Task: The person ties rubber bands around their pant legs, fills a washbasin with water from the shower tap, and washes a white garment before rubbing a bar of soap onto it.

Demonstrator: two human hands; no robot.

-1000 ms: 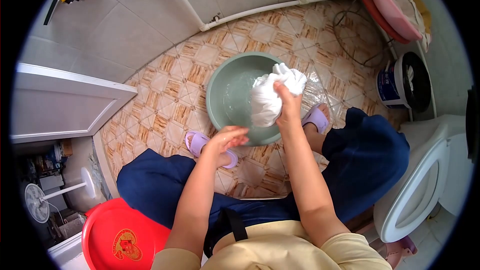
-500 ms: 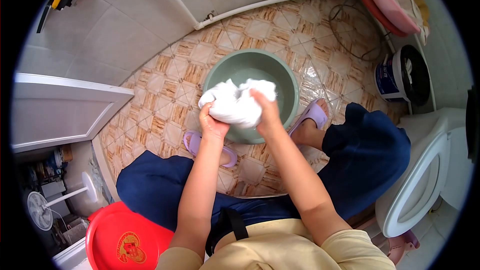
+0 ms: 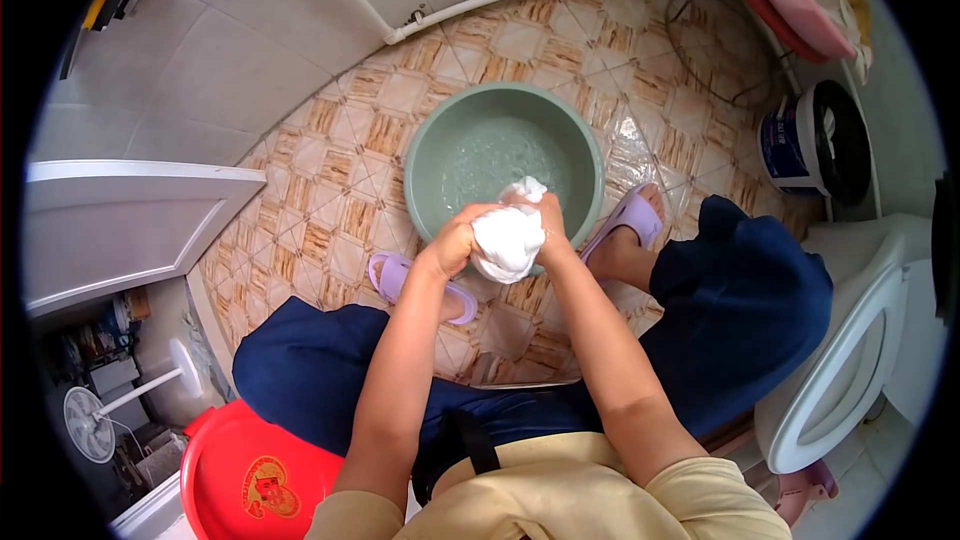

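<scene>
A bunched white cloth (image 3: pixel 507 243) is gripped between both hands over the near rim of a green basin (image 3: pixel 415 175). My left hand (image 3: pixel 455 243) is closed around its left side. On the right, my right hand (image 3: pixel 550 220) clasps the twisted part, and a white tuft sticks out above the fingers. Rippled water (image 3: pixel 500 152) covers the basin's bottom. The basin stands on the tiled floor between my feet, which wear lilac slippers (image 3: pixel 635 220).
A red basin (image 3: pixel 215 470) is at the lower left, near a white door (image 3: pixel 140 225). To the right stand a toilet (image 3: pixel 850 370) and a dark-lined bucket (image 3: pixel 790 145). Pink basins (image 3: pixel 795 0) sit at the upper right, and a hose (image 3: pixel 690 65) lies on the floor.
The cloth has gone from spread wide between the hands to a tight, twisted bundle. Both hands have come closer together and nearer my body. The basin's water now shows ripples.
</scene>
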